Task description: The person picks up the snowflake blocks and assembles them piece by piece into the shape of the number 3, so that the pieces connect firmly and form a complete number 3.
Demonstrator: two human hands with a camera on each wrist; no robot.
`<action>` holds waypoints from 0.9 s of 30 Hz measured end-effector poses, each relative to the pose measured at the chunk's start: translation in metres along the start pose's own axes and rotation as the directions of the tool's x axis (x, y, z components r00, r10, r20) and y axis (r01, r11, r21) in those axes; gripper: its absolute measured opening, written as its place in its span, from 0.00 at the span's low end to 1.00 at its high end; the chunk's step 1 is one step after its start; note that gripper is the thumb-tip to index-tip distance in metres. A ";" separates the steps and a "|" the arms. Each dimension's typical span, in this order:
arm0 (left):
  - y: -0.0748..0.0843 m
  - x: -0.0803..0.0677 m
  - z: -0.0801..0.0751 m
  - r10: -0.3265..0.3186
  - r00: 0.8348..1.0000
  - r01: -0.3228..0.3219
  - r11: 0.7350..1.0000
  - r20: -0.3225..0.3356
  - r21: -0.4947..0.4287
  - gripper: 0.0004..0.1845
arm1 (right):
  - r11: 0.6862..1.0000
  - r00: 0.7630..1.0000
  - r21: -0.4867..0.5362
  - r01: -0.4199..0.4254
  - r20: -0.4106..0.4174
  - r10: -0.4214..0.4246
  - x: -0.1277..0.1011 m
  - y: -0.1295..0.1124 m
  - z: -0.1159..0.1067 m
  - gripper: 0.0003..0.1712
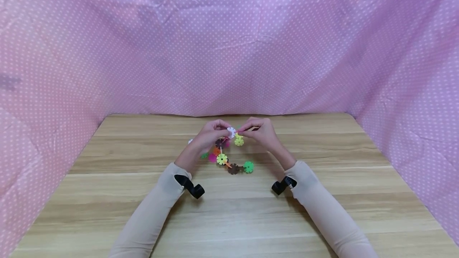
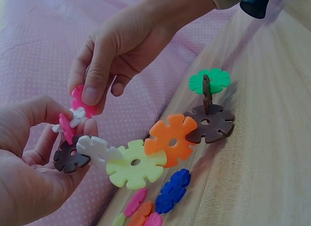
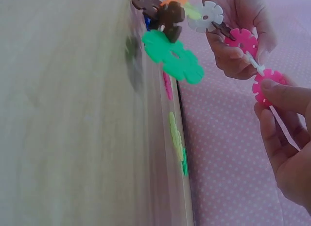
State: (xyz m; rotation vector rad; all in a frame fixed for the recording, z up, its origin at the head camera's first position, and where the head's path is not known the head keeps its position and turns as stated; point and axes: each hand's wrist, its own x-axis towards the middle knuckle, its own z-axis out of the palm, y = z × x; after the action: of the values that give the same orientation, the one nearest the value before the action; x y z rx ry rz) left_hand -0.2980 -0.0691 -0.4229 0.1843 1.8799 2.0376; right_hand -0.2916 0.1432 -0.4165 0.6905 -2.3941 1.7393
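A chain of notched plastic snowflake discs hangs from my two hands. My left hand (image 1: 208, 135) grips it near one end, thumb and fingers about a white disc (image 1: 231, 131) and a pink disc (image 3: 242, 42). Between thumb and forefinger, my right hand (image 1: 263, 132) pinches another pink disc (image 3: 267, 85), its edge meeting the white disc. From the left hand the chain runs on through a dark brown disc (image 2: 71, 157), a white one (image 2: 97, 150), a pale yellow disc (image 2: 136, 163), an orange disc (image 2: 171, 140), brown discs (image 2: 210, 124) and a green disc (image 3: 172, 57) at the far end.
Loose discs lie on the wooden table (image 1: 229, 218) beyond and beneath the chain, among them yellow discs (image 1: 239, 141), a blue disc (image 2: 172, 191) and a white disc (image 1: 190, 141) beside the left wrist. A pink dotted cloth (image 1: 229, 51) hangs behind the table.
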 end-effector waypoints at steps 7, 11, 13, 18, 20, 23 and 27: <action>0.001 -0.001 0.001 0.012 1.000 -0.012 1.000 -0.011 0.000 0.08 | 0.999 1.000 0.043 0.026 0.000 -0.026 -0.001 0.001 -0.002 0.04; 0.001 0.000 0.002 0.043 0.999 -0.043 0.999 -0.019 -0.011 0.08 | 0.998 0.999 0.053 0.036 -0.009 -0.036 -0.001 0.002 -0.001 0.05; 0.001 -0.001 0.002 0.048 0.999 -0.049 0.999 -0.023 -0.016 0.08 | 0.998 0.999 0.042 0.037 -0.012 -0.036 0.000 0.001 0.000 0.05; 0.001 -0.001 0.000 0.041 0.999 -0.041 0.999 -0.020 -0.011 0.07 | 0.999 0.999 0.004 0.046 -0.009 -0.046 0.001 0.000 0.006 0.05; 0.001 -0.001 -0.001 0.033 0.999 -0.033 0.999 -0.017 0.004 0.07 | 0.999 0.999 -0.009 0.044 -0.005 -0.044 0.001 0.000 0.007 0.05; 0.002 -0.002 -0.003 0.015 1.000 -0.015 1.000 -0.020 0.027 0.07 | 0.999 1.000 -0.026 0.025 0.001 -0.025 0.001 -0.002 0.008 0.05; 0.004 -0.002 -0.004 -0.001 1.000 0.002 0.999 -0.014 0.053 0.07 | 0.999 1.000 -0.034 -0.015 0.013 0.016 0.002 -0.003 0.007 0.05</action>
State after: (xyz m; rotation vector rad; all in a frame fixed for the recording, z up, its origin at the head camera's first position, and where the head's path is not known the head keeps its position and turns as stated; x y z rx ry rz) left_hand -0.2983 -0.0737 -0.4194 0.1822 1.9433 1.9941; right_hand -0.2912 0.1355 -0.4159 0.6832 -2.4382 1.7013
